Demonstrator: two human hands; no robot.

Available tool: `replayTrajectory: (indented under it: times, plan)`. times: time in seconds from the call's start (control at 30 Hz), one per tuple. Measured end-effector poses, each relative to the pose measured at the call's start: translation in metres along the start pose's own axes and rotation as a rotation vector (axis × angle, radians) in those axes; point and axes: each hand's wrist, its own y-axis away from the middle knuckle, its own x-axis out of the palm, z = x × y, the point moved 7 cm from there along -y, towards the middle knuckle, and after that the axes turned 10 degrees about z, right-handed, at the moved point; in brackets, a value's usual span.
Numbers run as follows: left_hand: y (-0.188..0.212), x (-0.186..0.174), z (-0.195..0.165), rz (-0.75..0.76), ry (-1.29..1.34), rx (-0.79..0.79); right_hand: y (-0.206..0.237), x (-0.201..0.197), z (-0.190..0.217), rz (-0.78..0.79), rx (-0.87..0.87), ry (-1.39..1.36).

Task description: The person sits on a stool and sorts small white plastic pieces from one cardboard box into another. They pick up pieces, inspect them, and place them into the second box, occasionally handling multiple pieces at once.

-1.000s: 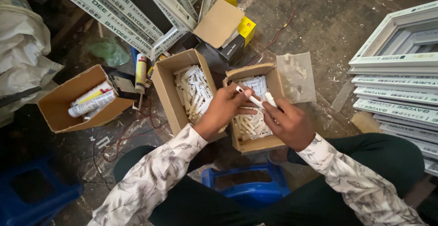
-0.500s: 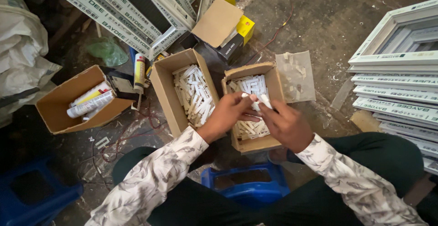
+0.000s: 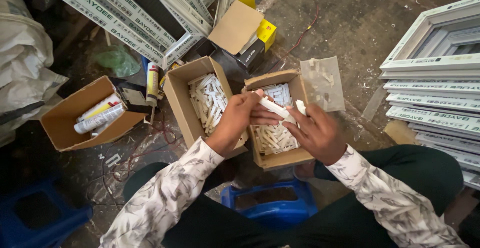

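- I am holding a white plastic strip (image 3: 272,107) over the right-hand cardboard box (image 3: 278,159), which keeps it above the heap of like pieces (image 3: 272,137) inside; the strip is lying slanted, running from about ten o'clock to four o'clock.
- My left hand (image 3: 239,120) is closing around the strip's ten o'clock end, fingers (image 3: 260,113) curled and pinching it.
- My right hand (image 3: 316,134) is meeting it at the four o'clock end, fingers (image 3: 299,117) bent in and pinching a short white piece (image 3: 300,107) that is touching the strip; whether the two are joined I cannot tell.
- Just beside, at nine o'clock, a second open box (image 3: 181,103) is holding more white pieces (image 3: 207,100), close enough for the left hand.
- Farther out at nine o'clock, well apart, a third box (image 3: 65,128) is carrying sealant tubes (image 3: 98,118).
- At twelve o'clock, a yellow and black carton (image 3: 260,40) is lying under a cardboard flap, and white window profiles (image 3: 120,15) are leaning beyond it.
- At three o'clock, stacked white frames (image 3: 432,93) are crowding the floor.
- A blue stool (image 3: 272,208) is sitting at six o'clock between my knees; nothing is blocking either hand.
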Motion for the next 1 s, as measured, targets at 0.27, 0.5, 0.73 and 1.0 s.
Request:
replayTrajectory:
  times: [0.27, 0.5, 0.73, 1.0]
  plan:
    - [0.003, 0.007, 0.0, 0.004, 0.063, -0.024, 0.005, 0.002, 0.001, -0.038, -0.035, 0.019]
    - [0.005, 0.012, 0.003, 0.056, 0.073, 0.0, 0.011, 0.003, -0.001, -0.067, -0.03, 0.024]
    - [0.003, 0.011, 0.008, 0.043, 0.07, -0.05, 0.015, 0.008, -0.001, 0.005, -0.117, 0.001]
    - [0.005, 0.012, -0.001, 0.031, -0.016, -0.059, 0.004, -0.006, 0.002, -0.012, -0.205, 0.009]
